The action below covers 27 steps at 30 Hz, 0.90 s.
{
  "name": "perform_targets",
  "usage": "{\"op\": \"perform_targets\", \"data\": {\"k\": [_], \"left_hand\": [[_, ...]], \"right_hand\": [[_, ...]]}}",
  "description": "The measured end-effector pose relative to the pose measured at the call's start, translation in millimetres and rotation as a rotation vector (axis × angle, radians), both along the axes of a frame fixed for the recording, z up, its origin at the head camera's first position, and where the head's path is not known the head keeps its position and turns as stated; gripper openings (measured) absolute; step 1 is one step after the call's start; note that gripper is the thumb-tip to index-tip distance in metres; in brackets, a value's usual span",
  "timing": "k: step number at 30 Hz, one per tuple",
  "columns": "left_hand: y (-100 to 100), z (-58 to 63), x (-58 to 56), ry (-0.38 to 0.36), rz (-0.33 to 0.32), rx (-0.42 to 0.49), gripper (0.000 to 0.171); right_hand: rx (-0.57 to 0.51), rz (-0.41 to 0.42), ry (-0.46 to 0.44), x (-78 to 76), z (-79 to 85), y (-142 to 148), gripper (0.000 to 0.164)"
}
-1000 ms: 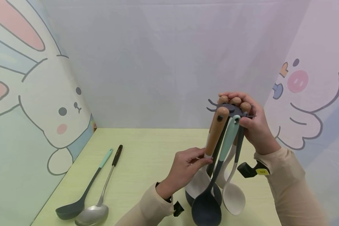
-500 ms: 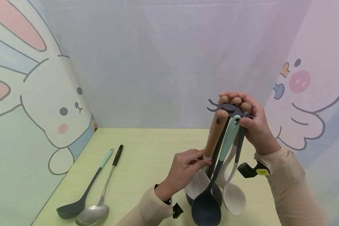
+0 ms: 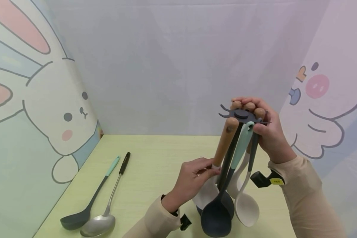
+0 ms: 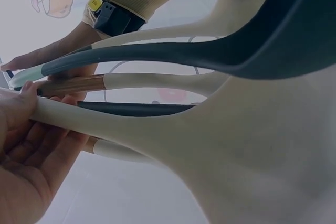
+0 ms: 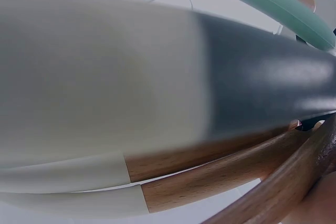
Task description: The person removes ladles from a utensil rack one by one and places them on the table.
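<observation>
My left hand (image 3: pixel 193 180) pinches a wide white-headed kitchen utensil (image 3: pixel 206 195) just below its wooden handle (image 3: pixel 224 143). The handle's top stands close in front of a dark grey hooked utensil rack (image 3: pixel 241 114); whether a hook passes through its hole I cannot tell. My right hand (image 3: pixel 269 132) holds the rack's right side, fingers behind several wooden handle tops, thumb by a grey handle. On the rack hang a dark ladle (image 3: pixel 217 216) with a mint handle (image 3: pixel 242 145) and a white ladle (image 3: pixel 247 210). In the left wrist view, the white head (image 4: pixel 252 150) flares wide.
A dark ladle with mint handle (image 3: pixel 77 219) and a steel ladle with black handle (image 3: pixel 99 224) lie at the left of the pale yellow table (image 3: pixel 157 165). A grey curtain (image 3: pixel 166 66) stands behind, with cartoon-printed cloth (image 3: pixel 38 109) at the sides.
My left hand has moved slightly left and down, taking the wooden-handled utensil with it, so its handle top sits lower against the rack. The right hand stays almost still.
</observation>
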<state>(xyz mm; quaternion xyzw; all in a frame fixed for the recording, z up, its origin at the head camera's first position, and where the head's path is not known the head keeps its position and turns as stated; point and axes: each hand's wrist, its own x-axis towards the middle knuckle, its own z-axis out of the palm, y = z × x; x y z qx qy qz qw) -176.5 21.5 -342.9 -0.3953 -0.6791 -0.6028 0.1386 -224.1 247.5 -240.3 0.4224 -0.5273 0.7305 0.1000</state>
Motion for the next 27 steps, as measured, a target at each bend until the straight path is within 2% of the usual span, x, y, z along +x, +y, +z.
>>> {"op": "perform_targets", "data": {"k": [9, 18, 27], "left_hand": [[-3, 0.3, 0.7, 0.013, 0.012, -0.008, 0.023], [-11, -1.5, -0.9, 0.051, 0.079, -0.008, 0.024], [-19, -3.8, -5.4, 0.040, 0.092, 0.009, 0.022]], "right_hand": [[-0.002, 0.018, -0.007, 1.2, -0.2, 1, 0.063], [0.010, 0.001, -0.001, 2.1, 0.1, 1, 0.065], [0.002, -0.006, 0.004, 2.4, -0.1, 1, 0.065]]}}
